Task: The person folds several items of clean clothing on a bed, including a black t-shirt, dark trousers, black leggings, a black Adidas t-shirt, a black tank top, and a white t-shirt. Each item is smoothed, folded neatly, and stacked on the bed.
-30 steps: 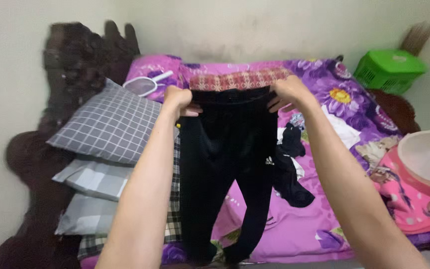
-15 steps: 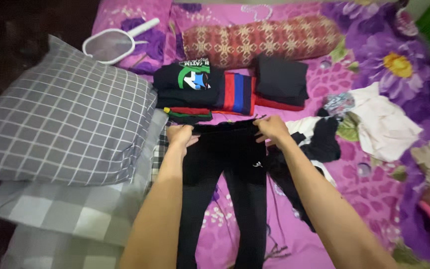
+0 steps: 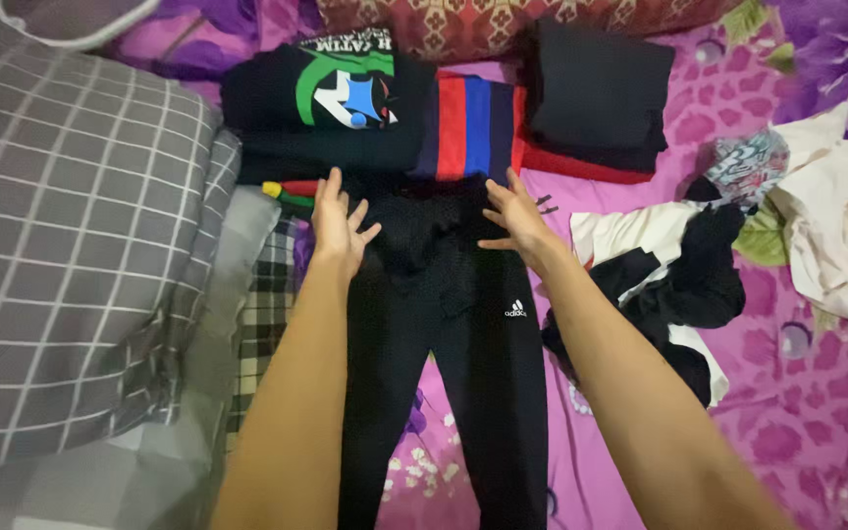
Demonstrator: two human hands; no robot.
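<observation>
View from above of a person's two bare arms reaching forward over a bed covered with a purple flowered sheet [image 3: 817, 412]. A pair of black trousers [image 3: 449, 363] lies flat on the sheet, legs running down toward the bottom edge of the picture and waist at the top. The left hand [image 3: 339, 224] rests on the left side of the waist, fingers spread and released, gripping nothing. The right hand [image 3: 512, 216] rests flat on the right side of the waist, fingers also spread and loose, holding nothing. The cloth between the two hands is a little bunched.

Just beyond the waist sits a row of folded clothes: a black shirt with a green, white and blue print [image 3: 331, 103], a folded piece with red and blue stripes [image 3: 473, 128] beside it, and a dark folded stack [image 3: 596, 93] to the right, lying on something red. Behind these is a red patterned bolster [image 3: 503, 15].

To the left, a grey checked pillow [image 3: 61, 245] fills the side of the picture, with a green and black plaid cloth [image 3: 262, 314] at its edge, touching the trousers. To the right of the trousers lies a loose heap of black and white clothes [image 3: 674, 285], and further right a crumpled cream garment [image 3: 841, 226].
</observation>
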